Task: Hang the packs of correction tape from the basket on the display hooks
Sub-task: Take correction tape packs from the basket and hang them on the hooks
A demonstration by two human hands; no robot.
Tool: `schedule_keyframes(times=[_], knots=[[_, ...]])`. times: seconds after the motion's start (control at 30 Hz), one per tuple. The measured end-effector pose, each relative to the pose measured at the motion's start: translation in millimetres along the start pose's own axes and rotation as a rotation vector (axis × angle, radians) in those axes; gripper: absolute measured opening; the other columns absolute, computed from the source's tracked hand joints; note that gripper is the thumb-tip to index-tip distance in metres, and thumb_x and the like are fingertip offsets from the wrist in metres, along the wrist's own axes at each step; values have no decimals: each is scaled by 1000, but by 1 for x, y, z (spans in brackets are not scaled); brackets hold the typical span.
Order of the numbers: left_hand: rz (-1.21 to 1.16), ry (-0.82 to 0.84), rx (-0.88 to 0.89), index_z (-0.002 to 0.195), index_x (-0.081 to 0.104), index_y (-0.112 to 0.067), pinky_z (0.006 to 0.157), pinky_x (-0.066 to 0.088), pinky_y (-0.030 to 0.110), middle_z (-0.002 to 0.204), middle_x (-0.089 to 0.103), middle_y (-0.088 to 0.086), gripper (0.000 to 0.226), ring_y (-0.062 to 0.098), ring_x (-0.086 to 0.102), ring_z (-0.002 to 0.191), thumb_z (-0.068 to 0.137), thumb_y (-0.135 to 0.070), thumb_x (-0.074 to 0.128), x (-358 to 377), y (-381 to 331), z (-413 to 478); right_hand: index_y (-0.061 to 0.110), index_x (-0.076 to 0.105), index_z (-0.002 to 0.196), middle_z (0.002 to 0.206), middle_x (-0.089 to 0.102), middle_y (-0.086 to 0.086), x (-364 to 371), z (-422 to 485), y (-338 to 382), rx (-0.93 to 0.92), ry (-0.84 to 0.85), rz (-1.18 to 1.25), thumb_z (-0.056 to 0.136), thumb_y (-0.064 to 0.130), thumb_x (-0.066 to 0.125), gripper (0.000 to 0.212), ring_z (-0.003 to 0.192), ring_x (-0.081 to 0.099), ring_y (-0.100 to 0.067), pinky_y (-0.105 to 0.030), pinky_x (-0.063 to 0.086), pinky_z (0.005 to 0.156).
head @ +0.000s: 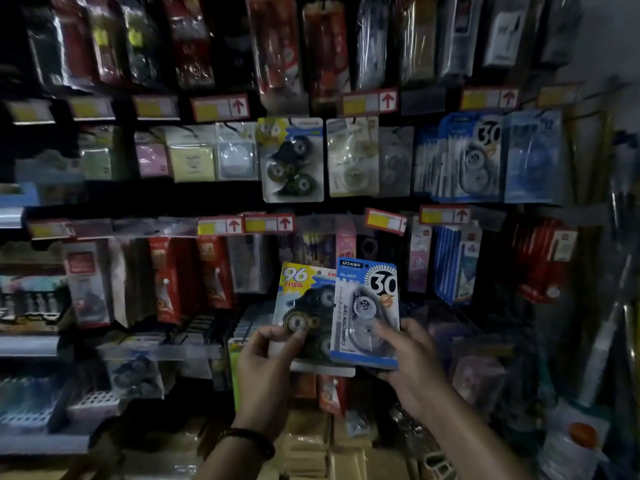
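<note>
My left hand (266,362) pinches a yellow-and-blue "96" correction tape pack (304,296) with black tape wheels. My right hand (412,362) grips a blue "30" correction tape pack (367,310), which overlaps the right side of the first pack. Both packs are held upright in front of the lower shelf row. On the middle row of hooks hangs a matching "96" pack (292,159), and further right a matching blue "30" pack (476,157). The basket is out of view.
The dim display wall is crowded with hanging stationery packs. Red-and-yellow price tags (268,223) run along the rails. Cardboard boxes (311,441) are stacked below my hands. White perforated trays (90,403) sit at the lower left.
</note>
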State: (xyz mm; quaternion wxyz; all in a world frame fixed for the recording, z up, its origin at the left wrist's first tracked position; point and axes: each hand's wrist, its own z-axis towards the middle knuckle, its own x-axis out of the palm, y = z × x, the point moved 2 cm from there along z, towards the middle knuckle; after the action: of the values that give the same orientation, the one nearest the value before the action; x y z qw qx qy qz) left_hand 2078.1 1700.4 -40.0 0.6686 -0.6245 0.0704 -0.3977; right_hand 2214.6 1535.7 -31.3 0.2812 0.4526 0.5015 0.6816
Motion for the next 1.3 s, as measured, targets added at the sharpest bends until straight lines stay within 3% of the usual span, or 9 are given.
schedule_keyframes(times=[0.13, 0.3, 0.4, 0.5, 0.67, 0.77, 0.93, 1.1, 1.3], knots=[[7, -11, 67, 100, 51, -14, 71, 60, 45, 102, 71, 16, 39, 31, 71, 94, 83, -6, 85, -10, -16, 19, 9, 64, 117, 110, 78, -19, 13, 5, 12, 14, 62, 46, 95, 17, 72, 25, 109, 70, -48, -46, 57, 72], [35, 151, 54, 136, 58, -22, 94, 60, 60, 125, 76, 8, 55, 33, 75, 113, 87, -4, 78, -10, -50, 35, 8, 65, 120, 116, 77, -19, 34, 11, 34, -23, 173, 93, 98, 14, 68, 23, 108, 73, -45, -52, 58, 85], [133, 253, 89, 128, 65, -20, 88, 64, 54, 120, 79, 8, 39, 30, 77, 108, 93, -5, 73, -2, -83, 49, 4, 64, 118, 114, 77, -20, 47, 21, 51, -104, 178, 77, 99, 11, 67, 21, 103, 75, -42, -52, 60, 83], [157, 261, 121, 125, 65, -14, 91, 61, 61, 118, 78, 13, 36, 36, 77, 107, 93, 1, 73, 2, -110, 77, 10, 68, 113, 112, 77, -17, 58, 40, 72, -208, 104, -9, 97, 14, 72, 17, 105, 74, -40, -65, 54, 100], [123, 243, 194, 128, 64, -17, 74, 65, 42, 117, 79, 12, 39, 30, 79, 102, 94, 2, 71, 17, -144, 119, 18, 71, 116, 112, 80, -4, 68, 65, 116, -288, 59, -67, 97, 16, 72, 19, 106, 76, -30, -55, 55, 101], [103, 248, 230, 131, 62, -23, 75, 65, 41, 120, 77, 9, 44, 25, 78, 104, 96, 3, 70, 30, -157, 144, 15, 70, 111, 106, 80, -3, 75, 74, 136, -318, 58, -76, 99, 14, 70, 13, 102, 76, -29, -47, 57, 90], [54, 276, 250, 154, 40, -50, 97, 60, 56, 132, 74, 4, 82, 25, 74, 117, 97, 0, 69, 46, -176, 178, 13, 73, 108, 105, 81, -8, 88, 90, 158, -352, 72, -119, 98, 12, 70, 11, 97, 78, -28, -46, 58, 88], [80, 262, 317, 149, 43, -57, 94, 63, 52, 134, 72, 9, 83, 25, 76, 112, 97, 1, 70, 64, -196, 204, 9, 73, 109, 101, 81, -8, 96, 98, 167, -348, 91, -150, 99, 12, 69, 12, 97, 78, -31, -58, 58, 98], [70, 288, 320, 155, 39, -52, 87, 65, 48, 132, 71, 14, 83, 27, 77, 109, 99, 3, 66, 82, -210, 216, 5, 70, 112, 102, 80, -14, 102, 104, 172, -335, 137, -153, 100, 8, 64, 14, 95, 78, -35, -60, 57, 98]])
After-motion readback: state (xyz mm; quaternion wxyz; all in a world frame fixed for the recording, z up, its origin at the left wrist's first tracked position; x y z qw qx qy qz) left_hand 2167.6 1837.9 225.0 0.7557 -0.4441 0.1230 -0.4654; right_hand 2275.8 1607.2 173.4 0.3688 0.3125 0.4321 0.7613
